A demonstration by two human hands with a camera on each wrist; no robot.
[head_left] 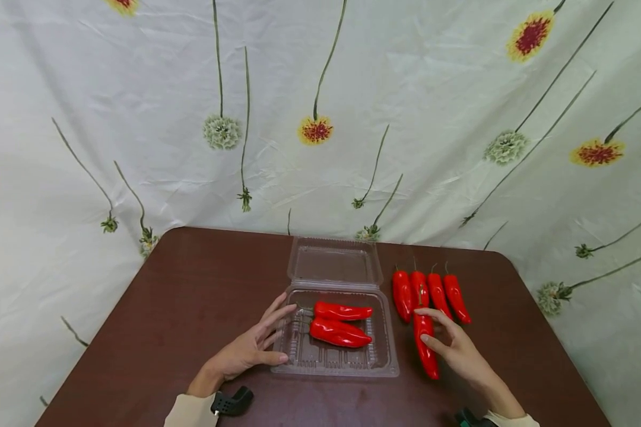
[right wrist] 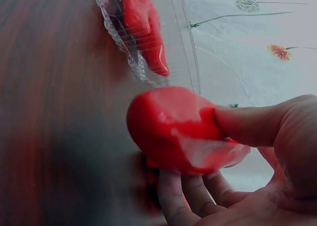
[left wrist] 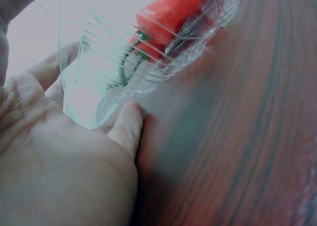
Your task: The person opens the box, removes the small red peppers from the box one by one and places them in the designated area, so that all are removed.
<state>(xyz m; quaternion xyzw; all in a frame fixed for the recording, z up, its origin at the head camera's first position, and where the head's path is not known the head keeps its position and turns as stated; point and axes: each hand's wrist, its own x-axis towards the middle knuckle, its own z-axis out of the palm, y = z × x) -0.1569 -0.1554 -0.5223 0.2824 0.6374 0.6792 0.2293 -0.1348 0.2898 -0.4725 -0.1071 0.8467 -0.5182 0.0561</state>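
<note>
Pepper (head_left: 421,328) is pinched in the right hand (head_left: 456,347), thumb on one side, fingers on the other; I read it red and glossy, stem pointing away from the person, tip toward the near edge of the table (head_left: 155,332). Position: right of the clear box (head_left: 342,372), well apart from it. In the head view its stem end overlaps a row of four peppers (head_left: 456,296) lying side by side, stems toward the cloth (head_left: 139,59); I cannot tell from my feed whether it touches the one behind it. Right wrist view confirms the pinch: thumb above, fingertips below, the box beyond. Left hand (head_left: 251,347): fingers spread and nearly straight along the left side of the box, thumb at its near left corner; the left wrist camera gives me the thumb against the clear wall. Inside the box I count two peppers (head_left: 339,333), lying one nearer the person than the other, stems toward the left hand, tips to the right, bodies close together. The lid (head_left: 335,261) is folded back on the far side, joined to the box along its far edge. Also noted: black band (head_left: 232,402) on the left wrist, pale sleeves (head_left: 192,410) on both arms, flowers printed on the cloth behind the table
</note>
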